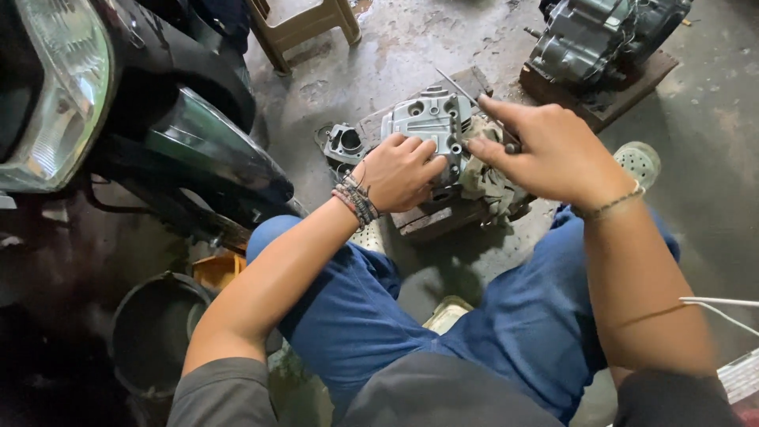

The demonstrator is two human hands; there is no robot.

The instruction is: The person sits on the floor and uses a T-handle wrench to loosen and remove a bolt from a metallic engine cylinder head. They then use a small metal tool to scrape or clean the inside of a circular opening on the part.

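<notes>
part: we've got the grey cast-metal engine cylinder head (431, 122) sitting on a wooden block (427, 220) on the concrete floor (711, 158), right between our knees
left hand: our left hand (399, 170) rests on the near side of the head, fingers curled in against the casting, more bracing it than gripping anything
right hand: our right hand (545, 150) is pinched shut on a thin metal rod-like tool (466, 91), tip angled toward the top of the head; can't tell exactly what kind of tool it is
rag: a dirty crumpled cloth (486, 178) is bunched under the right hand, touching the head
step: looks to us like we're mid-way through picking or scraping at the head's top face
next move: probably needs the left hand holding firm while the tool tip gets steered carefully
around: small round-bore metal part (345, 144) just left of the head, another engine block (601, 35) well apart at top right, black motorbike fairing (198, 134) on the left
</notes>
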